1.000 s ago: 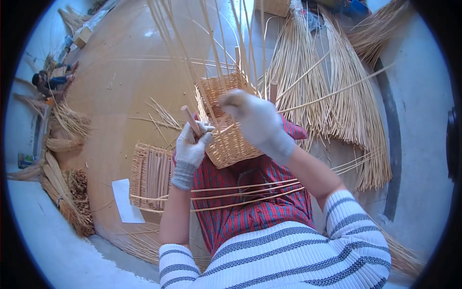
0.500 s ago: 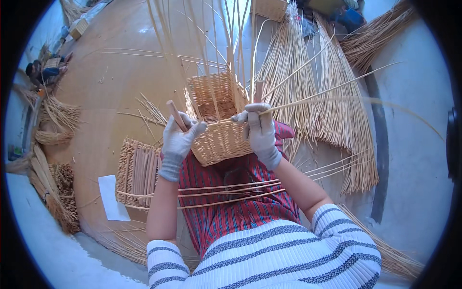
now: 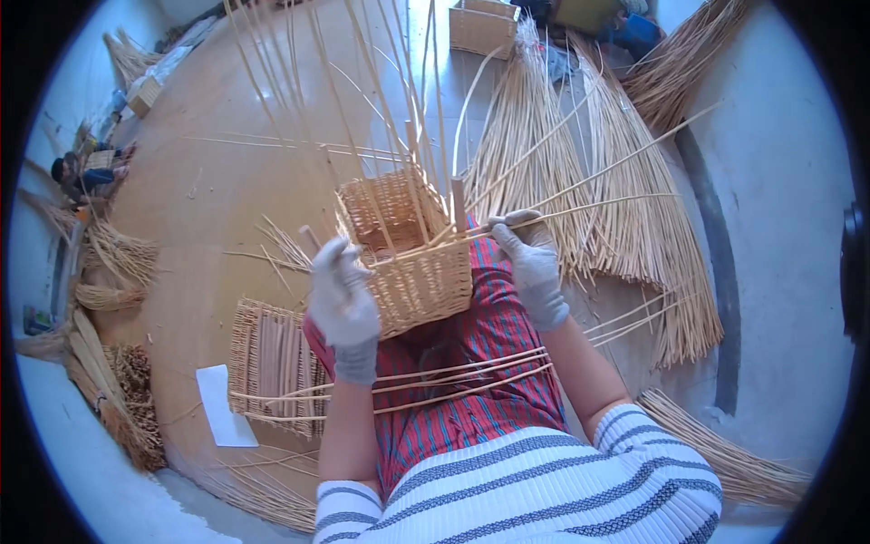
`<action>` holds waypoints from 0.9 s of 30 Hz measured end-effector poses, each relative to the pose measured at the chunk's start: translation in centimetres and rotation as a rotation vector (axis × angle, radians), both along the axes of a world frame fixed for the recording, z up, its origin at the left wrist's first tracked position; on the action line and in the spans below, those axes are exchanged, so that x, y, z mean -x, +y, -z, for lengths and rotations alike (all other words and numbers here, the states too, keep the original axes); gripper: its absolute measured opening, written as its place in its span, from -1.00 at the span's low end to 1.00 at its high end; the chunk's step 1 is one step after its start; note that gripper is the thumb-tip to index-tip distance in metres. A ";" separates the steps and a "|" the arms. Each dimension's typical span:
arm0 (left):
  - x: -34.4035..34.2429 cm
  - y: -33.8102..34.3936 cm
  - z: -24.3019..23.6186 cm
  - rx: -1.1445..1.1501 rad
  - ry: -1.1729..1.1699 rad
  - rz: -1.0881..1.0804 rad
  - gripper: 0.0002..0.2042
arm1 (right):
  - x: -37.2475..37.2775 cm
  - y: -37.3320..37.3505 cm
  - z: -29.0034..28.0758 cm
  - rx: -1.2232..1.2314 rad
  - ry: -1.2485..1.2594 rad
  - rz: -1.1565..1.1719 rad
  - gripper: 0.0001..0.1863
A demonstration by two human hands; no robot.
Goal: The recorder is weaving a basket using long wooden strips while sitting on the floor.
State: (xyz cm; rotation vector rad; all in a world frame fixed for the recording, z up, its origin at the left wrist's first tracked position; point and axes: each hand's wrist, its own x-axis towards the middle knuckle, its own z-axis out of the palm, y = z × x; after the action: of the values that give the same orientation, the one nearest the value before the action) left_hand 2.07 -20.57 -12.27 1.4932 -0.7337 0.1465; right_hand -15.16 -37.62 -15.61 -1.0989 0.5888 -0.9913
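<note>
A half-woven wicker basket [image 3: 421, 286] rests on my lap, with thick corner posts and long upright rods rising from its walls. My left hand [image 3: 344, 295], in a pale glove, is at the basket's near left corner beside a post. Its fingers are loosely bent and apart, with nothing plainly held. My right hand [image 3: 527, 263], also gloved, is just outside the near right corner. Thumb and fingers pinch a long wicker rod [image 3: 616, 203] that runs from the rim out to the right. Part of that grip is hidden by the glove.
Bundles of wicker rods [image 3: 625, 218] fan over the floor at right. A flat woven panel [image 3: 249, 349] with thick sticks lies at left beside white paper [image 3: 222, 408]. Loose rods [image 3: 453, 374] cross my lap. Another person [image 3: 91, 168] sits far left.
My right hand has moved rightward off the basket corner, along the rod. My left hand has loosened and turned at the left corner. The whole view has shifted slightly.
</note>
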 end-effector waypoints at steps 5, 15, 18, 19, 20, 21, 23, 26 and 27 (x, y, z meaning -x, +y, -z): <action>0.8 -3.3 2.9 -0.452 0.460 0.323 -0.86 | -3.9 -0.3 -3.9 0.413 0.127 -0.023 -0.74; 0.1 -2.9 3.0 -0.380 0.489 0.189 -0.83 | -3.0 -0.1 1.2 0.328 -0.171 0.172 -0.66; 1.0 -2.2 2.4 -0.349 0.482 0.274 -0.83 | 3.5 4.6 0.0 -0.164 0.207 -0.093 -0.69; 1.0 -2.0 1.5 -0.171 0.288 0.132 -0.79 | 3.9 4.7 0.8 -0.280 0.254 -0.267 -0.70; 0.8 -2.0 0.7 0.013 0.093 -0.004 -0.72 | 3.8 5.6 2.4 -0.300 0.332 -0.335 -0.68; 0.0 -2.0 0.2 0.010 0.081 0.026 -0.72 | 3.5 6.9 3.8 -0.324 0.410 -0.404 -0.66; -2.3 -1.6 -0.9 0.082 -0.311 -0.384 -0.64 | 2.4 9.1 6.4 -0.400 0.442 -0.293 -0.41; -4.7 0.1 1.4 0.439 0.726 0.336 -0.64 | 0.3 11.3 9.3 0.002 0.656 -0.193 0.04; -5.1 1.2 2.7 0.477 0.804 0.469 -0.61 | -0.4 11.5 5.5 -0.031 0.819 -0.256 0.14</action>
State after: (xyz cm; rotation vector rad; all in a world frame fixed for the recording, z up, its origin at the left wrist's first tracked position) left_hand 7.16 -19.33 -15.00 0.7802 -0.3311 -0.5732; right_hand -14.73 -26.13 -21.13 -1.5042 1.0771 -0.2738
